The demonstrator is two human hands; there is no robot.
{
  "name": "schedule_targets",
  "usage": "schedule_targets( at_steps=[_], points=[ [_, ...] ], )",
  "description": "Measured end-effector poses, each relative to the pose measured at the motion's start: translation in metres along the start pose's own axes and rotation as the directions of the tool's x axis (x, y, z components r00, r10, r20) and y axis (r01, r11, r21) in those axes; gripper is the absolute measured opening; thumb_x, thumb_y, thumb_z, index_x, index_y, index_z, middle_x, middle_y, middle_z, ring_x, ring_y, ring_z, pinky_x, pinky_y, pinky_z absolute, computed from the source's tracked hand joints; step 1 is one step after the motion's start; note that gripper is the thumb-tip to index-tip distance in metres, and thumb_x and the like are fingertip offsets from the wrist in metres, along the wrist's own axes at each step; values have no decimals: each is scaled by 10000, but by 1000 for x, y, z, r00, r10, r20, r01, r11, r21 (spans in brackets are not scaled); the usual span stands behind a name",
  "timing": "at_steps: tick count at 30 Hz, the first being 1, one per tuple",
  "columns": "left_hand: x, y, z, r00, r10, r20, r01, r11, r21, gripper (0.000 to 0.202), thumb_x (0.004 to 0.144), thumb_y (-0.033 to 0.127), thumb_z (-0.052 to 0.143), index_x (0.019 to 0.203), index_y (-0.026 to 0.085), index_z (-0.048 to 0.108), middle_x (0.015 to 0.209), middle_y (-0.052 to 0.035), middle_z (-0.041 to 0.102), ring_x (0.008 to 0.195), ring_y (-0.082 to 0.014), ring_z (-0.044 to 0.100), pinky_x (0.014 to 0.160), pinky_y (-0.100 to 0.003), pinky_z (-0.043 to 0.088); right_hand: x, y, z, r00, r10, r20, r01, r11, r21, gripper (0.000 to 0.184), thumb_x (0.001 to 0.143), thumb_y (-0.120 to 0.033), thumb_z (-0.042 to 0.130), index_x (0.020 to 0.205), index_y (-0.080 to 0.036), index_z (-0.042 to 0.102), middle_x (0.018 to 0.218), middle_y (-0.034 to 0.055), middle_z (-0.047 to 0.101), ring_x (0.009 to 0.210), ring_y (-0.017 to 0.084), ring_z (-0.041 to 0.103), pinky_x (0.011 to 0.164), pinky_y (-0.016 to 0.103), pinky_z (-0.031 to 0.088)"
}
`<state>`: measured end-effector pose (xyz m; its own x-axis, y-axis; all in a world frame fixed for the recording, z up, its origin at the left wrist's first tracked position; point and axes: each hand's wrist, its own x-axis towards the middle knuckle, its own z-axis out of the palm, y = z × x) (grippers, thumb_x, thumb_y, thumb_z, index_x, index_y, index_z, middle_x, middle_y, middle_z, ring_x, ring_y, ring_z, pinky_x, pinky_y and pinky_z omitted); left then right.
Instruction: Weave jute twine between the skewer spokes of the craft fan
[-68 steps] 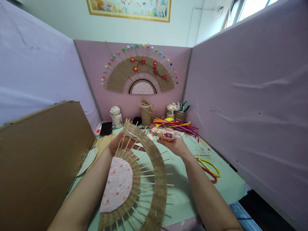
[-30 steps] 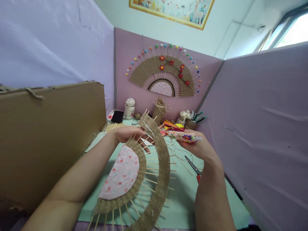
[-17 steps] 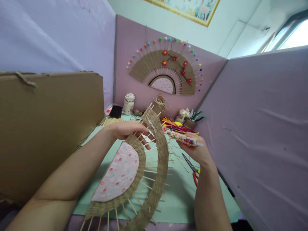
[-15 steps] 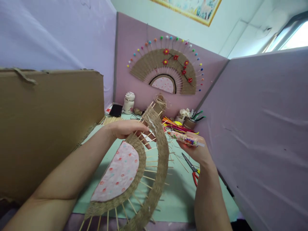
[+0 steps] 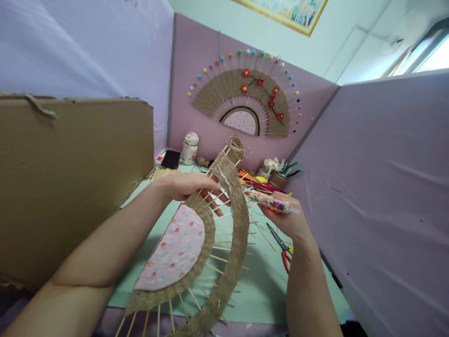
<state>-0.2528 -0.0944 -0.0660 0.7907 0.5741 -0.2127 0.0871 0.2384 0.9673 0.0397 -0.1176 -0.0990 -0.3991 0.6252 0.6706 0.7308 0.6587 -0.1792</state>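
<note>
Woven fan (image 5: 198, 243) held tilted over the table (image 5: 266, 285). Left hand (image 5: 185, 185) fingers curled among the fan's upper spokes. Right of the fan, floral-wrapped tube (image 5: 268, 200) pinched by right hand (image 5: 289, 222) fingers. Risk: thin spokes could be snapped if squeezed, and the weave snagged by the tube tip.

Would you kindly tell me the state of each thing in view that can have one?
left hand, closed on sticks of the woven fan
right hand, closed around a patterned tube
woven fan, held tilted, sticks bare between its bands
scissors, lying flat on the mat
jar, upright, lid on
wall fan, hung on the back panel
</note>
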Motion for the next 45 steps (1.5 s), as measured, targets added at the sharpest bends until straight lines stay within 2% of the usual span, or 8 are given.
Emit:
schedule_targets(
  at_steps=[7, 14, 19, 27, 31, 39, 45],
  points=[
    [0, 1, 1, 1000, -5, -25, 6, 1000, 18, 344, 789, 300, 575, 1118, 201, 601, 1164, -83, 655, 922, -254, 668, 742, -340, 518, -1, 2, 4, 999, 36, -8, -36, 999, -13, 321, 818, -319, 610, 577, -197, 437, 553, -24, 466, 519, 104, 418, 525, 235, 324],
    [2, -1, -1, 1000, -3, -5, 3, 1000, -3, 414, 794, 307, 581, 1194, 198, 565, 1173, -101, 649, 922, -254, 667, 734, -345, 529, -2, 3, 3, 999, 34, -9, -34, 999, -21, 283, 810, -287, 614, 590, -194, 464, 574, -17, 493, 538, 110, 450, 541, 237, 329],
    [2, -2, -2, 1000, -3, 4, 3, 1000, -3, 435, 789, 305, 581, 1210, 198, 553, 1193, -108, 638, 940, -260, 662, 755, -355, 530, -4, 4, 4, 999, 32, -14, -32, 999, -39, 310, 807, -280, 614, 575, -197, 427, 563, -23, 476, 532, 107, 437, 536, 237, 315],
    [2, -1, 0, 1000, -21, 3, 21, 1000, 12, 388, 783, 318, 578, 1150, 194, 573, 1190, -88, 643, 952, -251, 652, 748, -328, 518, -4, 2, 4, 999, 41, -14, -41, 998, -39, 322, 815, -291, 607, 569, -197, 422, 552, -28, 454, 521, 103, 416, 527, 239, 306],
    [2, 0, 1, 999, -32, -15, 32, 999, -7, 350, 765, 315, 596, 1096, 202, 604, 1179, -81, 649, 944, -263, 650, 757, -351, 513, -5, 3, 5, 999, 51, -9, -52, 997, -49, 324, 819, -308, 599, 567, -201, 425, 551, -22, 462, 524, 109, 414, 526, 246, 310],
    [2, 0, -1, 999, -33, -9, 33, 999, -13, 350, 771, 308, 603, 1104, 198, 608, 1201, -91, 637, 953, -274, 646, 753, -360, 513, -7, 6, 7, 998, 68, -18, -69, 997, -24, 327, 807, -299, 618, 571, -201, 415, 553, -27, 462, 520, 106, 406, 526, 246, 305],
    [2, -2, -3, 999, -37, -2, 37, 999, 3, 321, 789, 315, 585, 1092, 211, 609, 1218, -79, 634, 950, -267, 652, 714, -337, 523, -8, 5, 9, 996, 86, -15, -86, 995, 54, 312, 827, -314, 612, 596, -197, 439, 586, -19, 498, 545, 110, 431, 543, 243, 326]
  ],
)
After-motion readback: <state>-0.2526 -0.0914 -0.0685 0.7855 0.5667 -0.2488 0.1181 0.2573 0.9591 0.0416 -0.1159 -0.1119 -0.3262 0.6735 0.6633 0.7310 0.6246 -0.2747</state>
